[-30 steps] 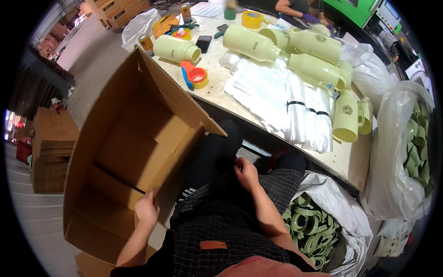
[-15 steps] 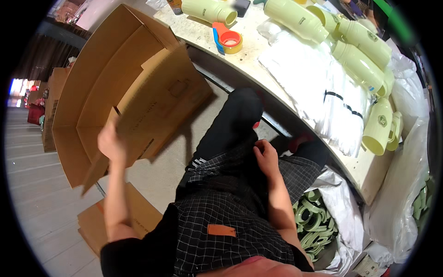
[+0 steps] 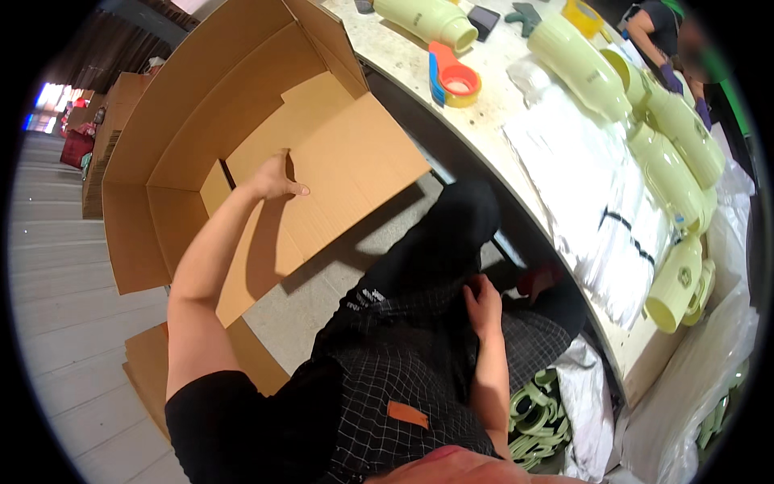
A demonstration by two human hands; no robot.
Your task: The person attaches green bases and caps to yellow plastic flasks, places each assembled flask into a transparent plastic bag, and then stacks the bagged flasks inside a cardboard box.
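Here, left hand (image 3: 272, 177): palm down over the flap (image 3: 351, 173), thumb spread apart from the other fingers; firm contact cannot be told.
Cardboard box (image 3: 189, 133): tan, standing open, its walls beyond and to the left of the left fingers; flap beneath them, extending to their right.
Right hand (image 3: 485, 308): at the lap, fingers loosely curled; whether they grip cloth cannot be told.
Bench (image 3: 488, 125): pale, beyond the right fingers.
Tape holder (image 3: 443, 64): red and blue, yellow roll, on the bench, beyond and right of the left fingers.
Flasks (image 3: 576, 68): pale green, on the bench, farther off, right of both hands' fingers.
Plastic bags (image 3: 556, 173): stacked between right fingers and flasks.
Green handles (image 3: 536, 423): heaped in a white sack (image 3: 587, 411), nearer the body than the right fingers.
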